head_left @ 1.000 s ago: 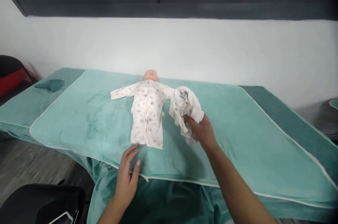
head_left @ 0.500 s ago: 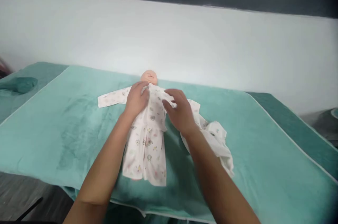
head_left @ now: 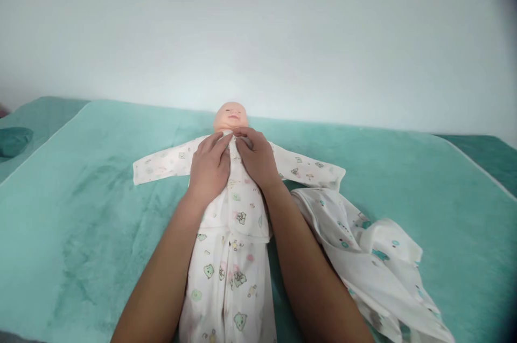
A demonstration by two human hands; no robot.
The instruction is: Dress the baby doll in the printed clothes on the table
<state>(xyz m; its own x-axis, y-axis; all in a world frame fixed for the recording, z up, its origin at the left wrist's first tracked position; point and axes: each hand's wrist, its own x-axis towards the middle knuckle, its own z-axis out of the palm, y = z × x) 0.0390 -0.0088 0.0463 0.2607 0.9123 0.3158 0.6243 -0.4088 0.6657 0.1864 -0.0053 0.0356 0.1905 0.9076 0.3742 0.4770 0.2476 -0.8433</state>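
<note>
A baby doll (head_left: 231, 114) lies on its back in a white baby shirt (head_left: 250, 208) with a small animal print and matching baby pants (head_left: 218, 278). Both shirt sleeves stretch out sideways. My left hand (head_left: 210, 165) rests on the chest, its thumb and fingertips closed on the shirt's front edge just below the neck. From the other side my right hand (head_left: 257, 159) bends its fingers around the collar edge, almost touching the left fingertips. Whatever sits under the fingertips is hidden.
A crumpled white cloth with blue-green marks (head_left: 371, 257) lies to the right, beside my right forearm. The padded surface has a green cover (head_left: 100, 224) with pale seams. Behind it rises a white wall (head_left: 258, 36).
My hands have come together at the collar and closed on the shirt front. The right sleeve now shows in full, and the view has moved closer and tilted.
</note>
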